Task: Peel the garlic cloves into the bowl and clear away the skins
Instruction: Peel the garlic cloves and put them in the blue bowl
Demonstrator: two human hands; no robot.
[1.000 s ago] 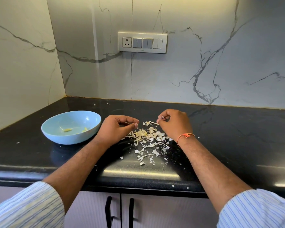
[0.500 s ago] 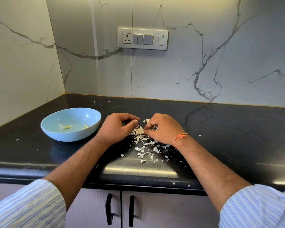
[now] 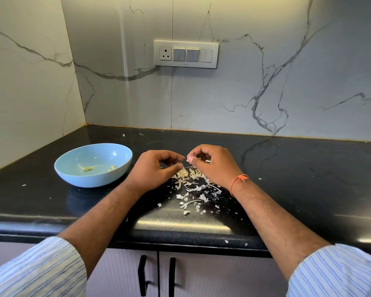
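A light blue bowl (image 3: 73, 159) sits at the left on the black counter, with two peeled garlic cloves (image 3: 88, 168) inside. A heap of papery garlic skins (image 3: 193, 185) lies in the middle. Just above the heap my two hands meet fingertip to fingertip. My right hand (image 3: 214, 166), with an orange thread on its wrist, pinches a small pale garlic piece (image 3: 189, 160) that its fingers mostly hide. My left hand (image 3: 154, 170) is curled, and its thumb and forefinger pinch a thin strand of skin (image 3: 187, 167) that runs across to the right hand.
Small flakes of skin (image 3: 226, 241) are scattered towards the counter's front edge and a few lie near the back wall. A switch panel (image 3: 186, 54) is on the marble wall. Cabinet doors with black handles (image 3: 142, 275) are below the counter.
My right hand dipped into the skin heap half a second ago and has come back up to meet the left hand's fingertips. The left hand has barely moved.
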